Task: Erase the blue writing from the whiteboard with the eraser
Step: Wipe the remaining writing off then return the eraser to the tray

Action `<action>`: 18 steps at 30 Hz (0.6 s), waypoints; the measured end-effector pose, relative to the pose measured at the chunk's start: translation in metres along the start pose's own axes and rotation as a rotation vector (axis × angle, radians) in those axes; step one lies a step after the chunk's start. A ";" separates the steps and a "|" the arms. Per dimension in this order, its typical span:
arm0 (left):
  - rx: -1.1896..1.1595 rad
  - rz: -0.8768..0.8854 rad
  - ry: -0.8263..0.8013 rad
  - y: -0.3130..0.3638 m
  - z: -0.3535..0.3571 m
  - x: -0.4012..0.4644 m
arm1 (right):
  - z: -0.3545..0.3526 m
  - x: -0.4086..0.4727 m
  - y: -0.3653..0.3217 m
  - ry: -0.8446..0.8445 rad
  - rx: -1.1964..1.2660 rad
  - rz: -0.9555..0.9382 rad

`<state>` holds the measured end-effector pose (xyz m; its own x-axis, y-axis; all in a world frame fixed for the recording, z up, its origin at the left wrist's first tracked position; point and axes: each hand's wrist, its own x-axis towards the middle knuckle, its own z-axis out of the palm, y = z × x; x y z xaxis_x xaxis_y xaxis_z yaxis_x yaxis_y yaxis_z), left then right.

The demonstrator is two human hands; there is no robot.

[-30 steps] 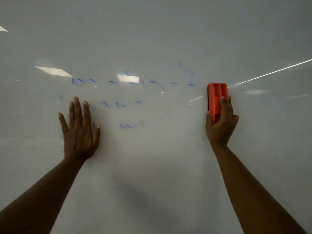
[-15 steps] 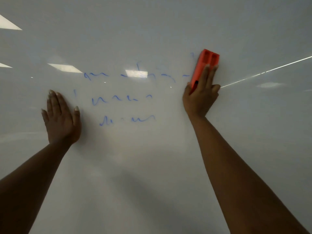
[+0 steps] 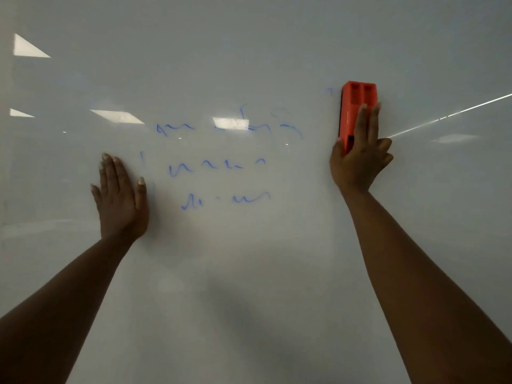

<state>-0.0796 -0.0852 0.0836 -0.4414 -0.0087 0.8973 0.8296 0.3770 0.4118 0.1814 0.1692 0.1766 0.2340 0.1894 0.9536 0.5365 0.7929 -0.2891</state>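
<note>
The whiteboard fills the view. Three rows of faint, partly smeared blue writing sit at its middle, and a tiny blue trace lies just left of the eraser's top. My right hand presses an orange eraser upright against the board, up and to the right of the writing. My left hand lies flat on the board, fingers together, just left of the middle row.
Ceiling light reflections show on the glossy board at the left and over the top row. A bright thin streak runs from the eraser hand to the right edge.
The eraser went from lower right of the top row up over the row's right end, wiping strokes there, and now stands upright. My left hand shifted left, uncovering more writing.
</note>
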 end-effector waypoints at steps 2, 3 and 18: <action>-0.021 -0.025 -0.003 0.002 -0.001 0.001 | 0.006 0.004 -0.020 -0.013 0.003 0.039; -0.023 -0.022 -0.010 0.002 -0.002 0.001 | 0.009 0.003 -0.032 -0.018 0.012 0.039; -0.212 -0.016 -0.027 -0.004 -0.016 -0.002 | 0.037 -0.078 -0.193 -0.165 0.401 -0.487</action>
<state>-0.0770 -0.1021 0.0828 -0.4618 0.0131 0.8869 0.8746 0.1734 0.4528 0.0293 0.0225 0.1612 -0.1038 -0.1851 0.9772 0.1979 0.9590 0.2026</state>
